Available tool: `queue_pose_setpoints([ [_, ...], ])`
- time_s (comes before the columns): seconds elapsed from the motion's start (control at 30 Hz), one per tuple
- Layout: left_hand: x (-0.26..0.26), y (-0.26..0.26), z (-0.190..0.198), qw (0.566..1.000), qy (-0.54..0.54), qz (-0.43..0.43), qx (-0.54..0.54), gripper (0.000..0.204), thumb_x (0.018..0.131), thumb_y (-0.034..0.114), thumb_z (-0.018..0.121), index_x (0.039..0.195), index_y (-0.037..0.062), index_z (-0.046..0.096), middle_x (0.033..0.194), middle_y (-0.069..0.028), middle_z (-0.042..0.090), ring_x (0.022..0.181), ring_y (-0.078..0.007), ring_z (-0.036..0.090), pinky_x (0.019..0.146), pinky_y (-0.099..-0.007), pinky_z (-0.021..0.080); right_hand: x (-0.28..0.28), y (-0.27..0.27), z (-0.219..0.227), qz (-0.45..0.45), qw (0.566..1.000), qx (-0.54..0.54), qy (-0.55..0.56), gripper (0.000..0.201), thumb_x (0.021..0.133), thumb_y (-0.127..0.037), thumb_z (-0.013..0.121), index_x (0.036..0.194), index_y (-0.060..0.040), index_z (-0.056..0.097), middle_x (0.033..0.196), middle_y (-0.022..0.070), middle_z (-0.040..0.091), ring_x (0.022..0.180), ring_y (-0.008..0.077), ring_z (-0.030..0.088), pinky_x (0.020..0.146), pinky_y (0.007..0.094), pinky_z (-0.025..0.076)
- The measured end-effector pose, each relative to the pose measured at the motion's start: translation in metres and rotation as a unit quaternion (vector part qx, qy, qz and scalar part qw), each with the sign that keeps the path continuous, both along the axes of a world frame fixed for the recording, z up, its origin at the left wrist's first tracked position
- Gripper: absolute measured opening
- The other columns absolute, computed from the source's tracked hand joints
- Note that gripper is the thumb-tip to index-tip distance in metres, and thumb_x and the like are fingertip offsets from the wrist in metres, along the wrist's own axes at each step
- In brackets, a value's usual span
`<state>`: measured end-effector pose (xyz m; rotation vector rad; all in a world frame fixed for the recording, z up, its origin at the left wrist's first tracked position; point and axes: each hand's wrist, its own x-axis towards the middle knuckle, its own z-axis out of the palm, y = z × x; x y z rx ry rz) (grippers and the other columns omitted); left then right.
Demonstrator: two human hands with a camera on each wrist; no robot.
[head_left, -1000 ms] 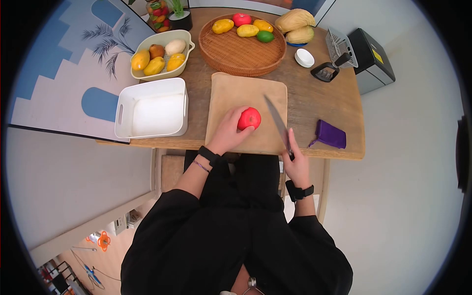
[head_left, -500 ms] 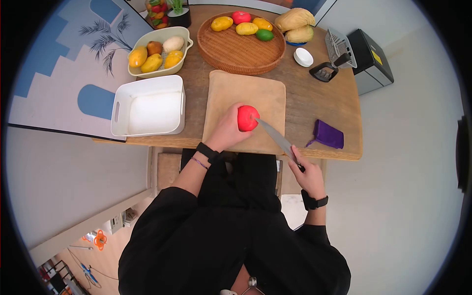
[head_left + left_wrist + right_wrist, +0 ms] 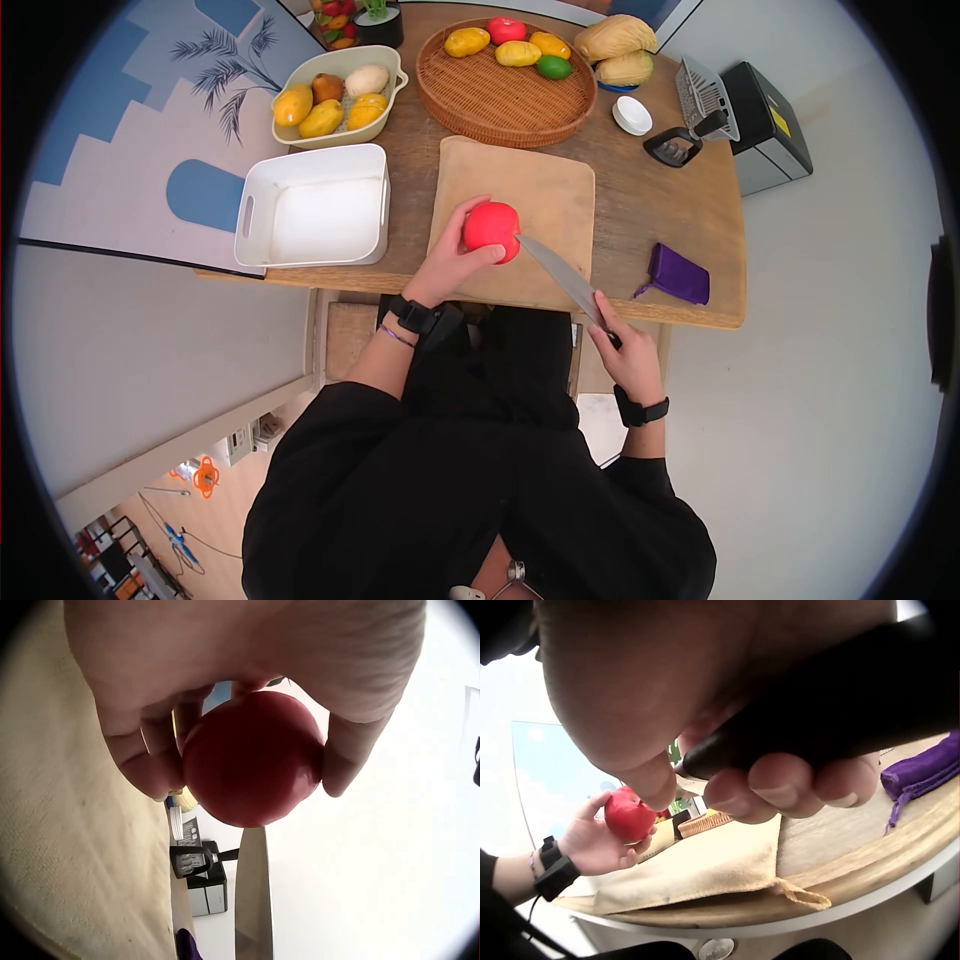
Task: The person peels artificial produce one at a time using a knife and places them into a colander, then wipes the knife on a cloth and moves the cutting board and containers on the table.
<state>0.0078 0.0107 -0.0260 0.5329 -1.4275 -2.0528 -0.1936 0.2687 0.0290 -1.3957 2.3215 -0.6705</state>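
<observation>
A round red fruit (image 3: pixel 491 231) is gripped in my left hand (image 3: pixel 446 264), above the tan cloth mat (image 3: pixel 545 190). In the left wrist view, fingers and thumb hold the red fruit (image 3: pixel 253 759) from opposite sides, off the mat. My right hand (image 3: pixel 628 356) grips the black handle of a knife (image 3: pixel 560 272), its tip at the fruit's right side; whether it touches cannot be told. The right wrist view shows fingers curled round the black handle (image 3: pixel 780 712).
A white bin (image 3: pixel 318 222) and a cream basket of fruit (image 3: pixel 290 137) stand left. Behind the mat is a round wicker tray (image 3: pixel 500 95) with several fruits. A purple pouch (image 3: pixel 680 275), a white bowl (image 3: pixel 632 116) and a black-handled tool (image 3: pixel 674 148) lie right.
My left hand has shifted left with the red fruit, turning it so its stem end faces right. The knife in my right hand has swung from beside the fruit to point at it.
</observation>
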Motion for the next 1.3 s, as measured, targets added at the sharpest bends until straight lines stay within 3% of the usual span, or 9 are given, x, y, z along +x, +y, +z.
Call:
queue_pose_setpoints([
  [0.2,0.001,0.003,-0.011,0.995,-0.016,0.019,0.095,0.056,0.101,0.033,0.065,0.148,0.0141,0.043,0.127,-0.0069,0.058,0.100,-0.0132,0.059,0.070,-0.0258,0.051,0.005,-0.001,0.000,0.010,0.999,-0.009,0.031,0.056,0.093,-0.029,0.075,0.147,-0.0259,0.058,0.083,0.0123,0.072,0.069,0.0312,0.069,0.064,0.0392,0.054],
  [0.3,0.001,0.003,-0.011,0.988,-0.029,-0.003,0.149,0.052,0.102,0.036,0.063,0.145,0.0139,0.046,0.118,-0.0043,0.061,0.091,-0.0102,0.058,0.067,-0.0250,0.049,0.005,-0.001,-0.004,0.023,0.998,-0.017,0.062,0.057,0.093,-0.028,0.075,0.147,-0.0268,0.059,0.080,0.0112,0.071,0.068,0.0301,0.068,0.063,0.0394,0.054],
  [0.53,-0.003,0.004,-0.026,0.968,-0.014,-0.020,0.248,0.050,0.102,0.041,0.059,0.142,0.0118,0.049,0.117,-0.0047,0.062,0.093,-0.0134,0.061,0.069,-0.0286,0.051,0.005,0.000,-0.005,0.027,0.996,-0.020,0.086,0.056,0.092,-0.030,0.076,0.146,-0.0274,0.060,0.072,0.0091,0.065,0.064,0.0292,0.064,0.061,0.0411,0.052],
  [0.6,-0.003,0.004,-0.032,0.952,0.048,-0.043,0.300,0.051,0.105,0.044,0.054,0.143,0.0101,0.049,0.134,-0.0090,0.060,0.120,-0.0221,0.060,0.099,-0.0400,0.051,0.005,0.000,-0.005,0.025,0.996,-0.019,0.086,0.056,0.092,-0.030,0.076,0.146,-0.0274,0.060,0.071,0.0089,0.065,0.064,0.0292,0.064,0.061,0.0413,0.052],
  [0.73,-0.006,0.001,-0.038,0.936,0.081,0.002,0.342,0.052,0.105,0.046,0.053,0.141,0.0084,0.050,0.133,-0.0106,0.060,0.117,-0.0261,0.061,0.091,-0.0428,0.055,0.006,-0.002,-0.009,0.038,0.995,-0.006,0.088,0.056,0.092,-0.030,0.075,0.146,-0.0278,0.060,0.073,0.0092,0.066,0.064,0.0297,0.065,0.061,0.0414,0.052],
  [0.9,0.000,-0.009,-0.031,0.936,0.101,-0.050,0.333,0.052,0.106,0.047,0.052,0.138,0.0067,0.051,0.125,-0.0122,0.063,0.101,-0.0293,0.068,0.069,-0.0399,0.056,0.009,-0.007,-0.014,0.035,0.997,-0.013,0.073,0.055,0.093,-0.030,0.074,0.146,-0.0284,0.059,0.075,0.0109,0.068,0.067,0.0312,0.067,0.063,0.0422,0.053],
  [1.0,0.001,-0.011,-0.044,0.935,0.088,-0.086,0.333,0.050,0.105,0.047,0.052,0.138,0.0085,0.052,0.121,-0.0099,0.064,0.088,-0.0256,0.067,0.067,-0.0364,0.053,0.009,-0.011,-0.014,0.016,0.998,-0.011,0.064,0.055,0.093,-0.031,0.074,0.147,-0.0284,0.059,0.076,0.0119,0.068,0.069,0.0320,0.068,0.064,0.0428,0.054],
  [1.2,0.000,-0.006,-0.038,0.964,0.079,-0.050,0.247,0.058,0.101,0.051,0.054,0.137,0.0058,0.051,0.120,-0.0096,0.065,0.073,-0.0182,0.057,0.066,-0.0312,0.046,0.008,-0.012,-0.010,0.028,0.996,-0.003,0.081,0.055,0.094,-0.031,0.073,0.147,-0.0282,0.059,0.076,0.0120,0.068,0.068,0.0318,0.068,0.063,0.0427,0.053],
  [1.3,0.002,-0.012,-0.052,0.939,0.085,-0.100,0.318,0.061,0.101,0.054,0.053,0.138,0.0060,0.051,0.122,-0.0107,0.065,0.076,-0.0206,0.060,0.070,-0.0329,0.048,0.011,-0.010,-0.008,0.024,0.996,0.046,0.072,0.056,0.095,-0.026,0.073,0.148,-0.0226,0.057,0.087,0.0151,0.073,0.073,0.0317,0.070,0.068,0.0399,0.055],
])
